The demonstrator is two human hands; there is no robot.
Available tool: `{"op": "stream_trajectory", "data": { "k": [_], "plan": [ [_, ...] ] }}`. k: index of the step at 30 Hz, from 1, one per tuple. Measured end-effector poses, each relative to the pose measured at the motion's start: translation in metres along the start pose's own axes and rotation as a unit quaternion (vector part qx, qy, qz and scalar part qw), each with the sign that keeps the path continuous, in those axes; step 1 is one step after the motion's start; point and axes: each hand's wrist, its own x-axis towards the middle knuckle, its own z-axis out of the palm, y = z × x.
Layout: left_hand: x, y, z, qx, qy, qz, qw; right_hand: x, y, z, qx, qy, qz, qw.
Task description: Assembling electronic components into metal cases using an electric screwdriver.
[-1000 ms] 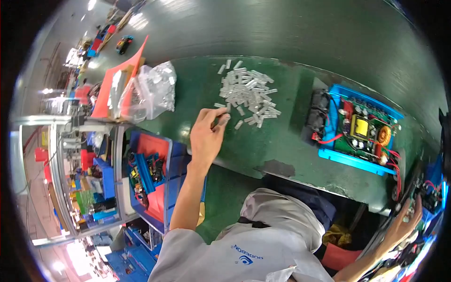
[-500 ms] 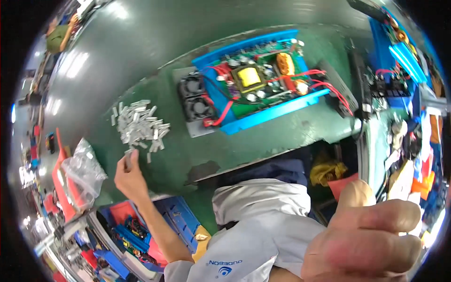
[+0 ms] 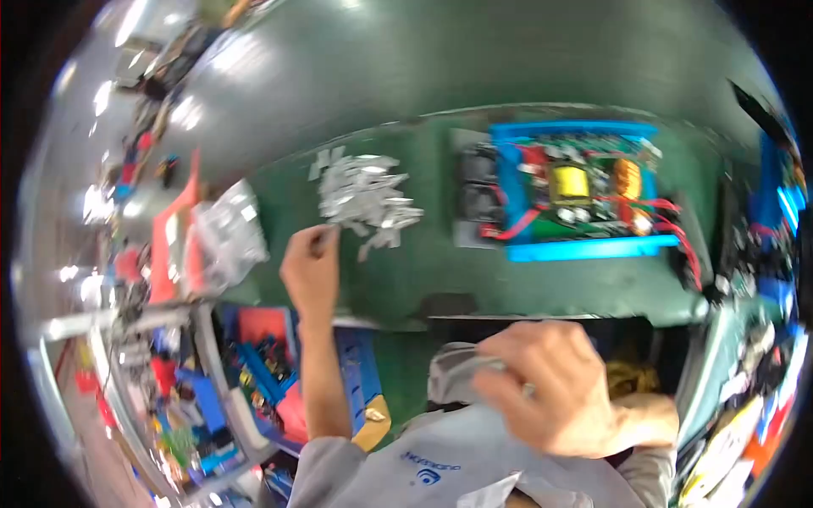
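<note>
A heap of small silver metal strips (image 3: 360, 190) lies on the green bench top. At the heap's near left edge my left hand (image 3: 309, 271) is closed in a pinch, with a small silver metal strip between thumb and fingers. My right hand (image 3: 550, 389) is raised in front of my body, fingers curled. A tiny pale spot shows between them, blurred and too small to name. Right of the heap sits an open blue housing (image 3: 584, 251) with a green circuit board, a yellow-wrapped transformer (image 3: 570, 181), a copper coil (image 3: 627, 178) and red wires.
Two black fans (image 3: 480, 201) on a grey plate adjoin the housing's left end. A clear plastic bag (image 3: 233, 229) lies left of the heap. Below the bench edge are a blue bin with parts (image 3: 262, 364) and an open blue box (image 3: 360, 372). Cluttered shelves line the right.
My right hand has moved down and left, away from close in front of the camera. The view has turned, shifting the bench rightward. My left hand stays pinched beside the heap.
</note>
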Motion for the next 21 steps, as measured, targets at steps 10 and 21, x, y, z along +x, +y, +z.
{"op": "stream_trajectory", "data": {
  "k": [10, 21],
  "plan": [
    [-0.002, 0.010, -0.009, 0.023, -0.033, -0.013, 0.999, -0.016, 0.037, 0.017, 0.005, -0.005, 0.121, 0.993],
    [0.092, -0.003, 0.004, 0.046, 0.055, 0.173, 0.982, -0.024, 0.040, 0.028, 0.004, -0.016, 0.137, 0.990]
  ]
}}
